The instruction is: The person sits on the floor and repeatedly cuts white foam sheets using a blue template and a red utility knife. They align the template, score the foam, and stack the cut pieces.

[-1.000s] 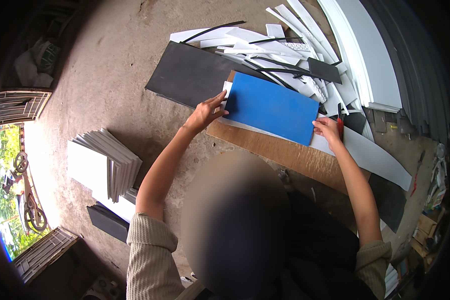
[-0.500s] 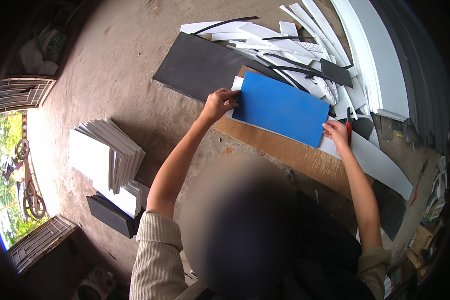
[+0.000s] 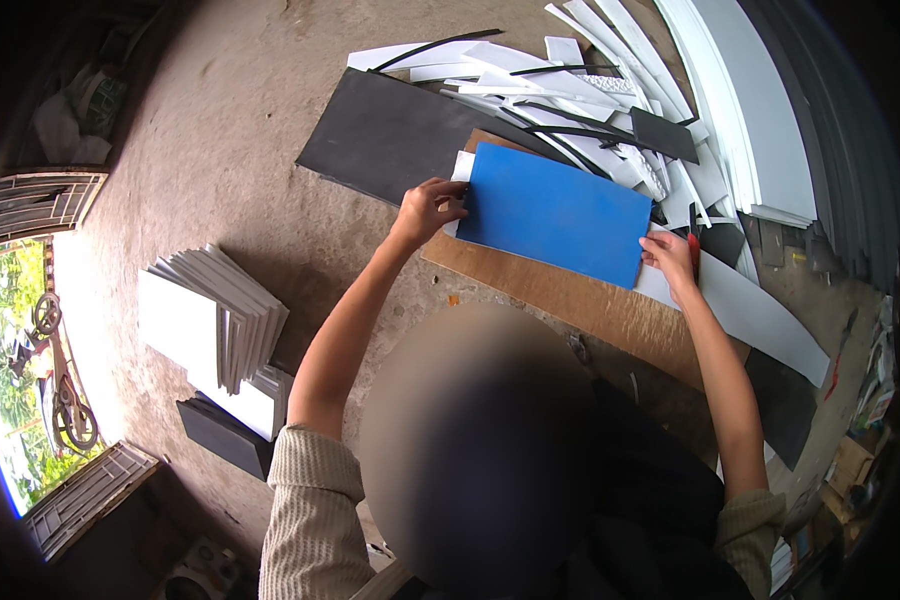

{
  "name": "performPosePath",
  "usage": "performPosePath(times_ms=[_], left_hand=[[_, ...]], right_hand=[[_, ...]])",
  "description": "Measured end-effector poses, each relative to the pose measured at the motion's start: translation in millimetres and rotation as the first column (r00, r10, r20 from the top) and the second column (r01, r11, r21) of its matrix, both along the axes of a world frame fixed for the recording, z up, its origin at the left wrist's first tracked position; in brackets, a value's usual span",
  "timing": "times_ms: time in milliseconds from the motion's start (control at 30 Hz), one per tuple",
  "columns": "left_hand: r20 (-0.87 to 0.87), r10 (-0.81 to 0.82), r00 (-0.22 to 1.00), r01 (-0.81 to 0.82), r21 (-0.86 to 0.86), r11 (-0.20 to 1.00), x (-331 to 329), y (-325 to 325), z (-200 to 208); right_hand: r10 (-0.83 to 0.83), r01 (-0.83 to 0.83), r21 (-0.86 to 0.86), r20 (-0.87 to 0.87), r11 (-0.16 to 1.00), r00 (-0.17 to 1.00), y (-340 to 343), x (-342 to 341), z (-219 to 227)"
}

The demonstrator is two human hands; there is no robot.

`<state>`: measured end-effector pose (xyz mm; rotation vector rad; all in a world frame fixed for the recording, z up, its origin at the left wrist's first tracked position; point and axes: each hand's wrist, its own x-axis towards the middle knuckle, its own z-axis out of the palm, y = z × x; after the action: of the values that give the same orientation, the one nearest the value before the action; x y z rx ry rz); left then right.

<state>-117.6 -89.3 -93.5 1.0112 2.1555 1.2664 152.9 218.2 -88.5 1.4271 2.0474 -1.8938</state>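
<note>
A flat blue rectangular board (image 3: pixel 560 215) lies over a white sheet (image 3: pixel 464 166), whose end sticks out at the left. Both rest on a brown board (image 3: pixel 570 300). My left hand (image 3: pixel 425 212) has its thumb and fingers closed at the left edge of the blue board; a small dark patch shows at the fingertips, too small to name. At the right edge, near its lower corner, my right hand (image 3: pixel 670 262) pinches the blue board. Just beyond that hand is a red and black tool (image 3: pixel 694 240), partly covered by it.
White and black offcut strips (image 3: pixel 580 100) lie heaped beyond the board. A dark grey sheet (image 3: pixel 390 130) is at the far left of them. Stacked white panels (image 3: pixel 210 320) and black panels (image 3: pixel 225 437) stand on the floor at left. Long white sheets (image 3: pixel 750 110) lie at right.
The whole scene has shifted slightly in view, mostly leftward. Both hands keep their places at the edges of the blue board.
</note>
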Motion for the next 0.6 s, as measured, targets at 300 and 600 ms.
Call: performPosePath(times_ms=[300, 600], left_hand=[[-0.146, -0.095, 0.985, 0.083, -0.086, 0.993, 13, 12, 18], [-0.385, -0.157, 0.909, 0.112, -0.137, 0.984, 21, 9, 18]], right_hand=[[0.037, -0.038, 0.038, 0.03, 0.999, 0.999, 0, 0, 1], [-0.019, 0.019, 0.037, -0.002, 0.999, 1.0, 0, 0, -3]])
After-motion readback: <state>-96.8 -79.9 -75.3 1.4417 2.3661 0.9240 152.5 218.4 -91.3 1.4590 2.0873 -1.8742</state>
